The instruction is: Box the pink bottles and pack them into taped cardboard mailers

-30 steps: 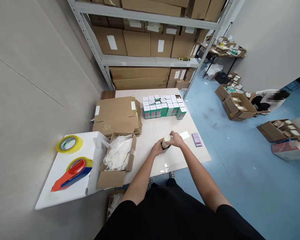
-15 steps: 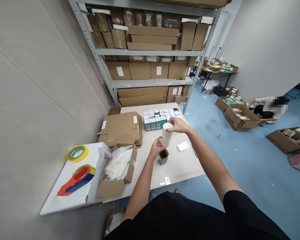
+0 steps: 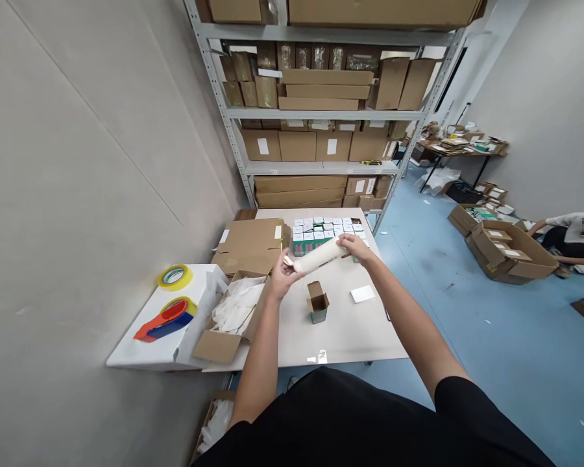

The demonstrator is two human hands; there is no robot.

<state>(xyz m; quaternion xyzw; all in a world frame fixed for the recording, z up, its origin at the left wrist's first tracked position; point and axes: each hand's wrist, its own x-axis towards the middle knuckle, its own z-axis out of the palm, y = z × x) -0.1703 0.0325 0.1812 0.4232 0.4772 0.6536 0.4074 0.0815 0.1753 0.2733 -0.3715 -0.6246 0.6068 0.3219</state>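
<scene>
1. The left hand and right hand are apart, both clasping one off-white, smooth cylinder; what the left fingertips pinch at its end is too small to tell.
2. The cylinder is aloft above the worktop, tilted with its right end farther away; gripping both ends presumably steadies it and leaves its middle uncovered.
3. Nearer, below it, a small green cardboard box stands upright, brown inside, flap raised, probably so its mouth stays reachable.
4. Right of that lies a flat white card, apparently set clear of the box.
5. Along the far side, green-and-white cartons stand in tight rows, likely to save space.
</scene>
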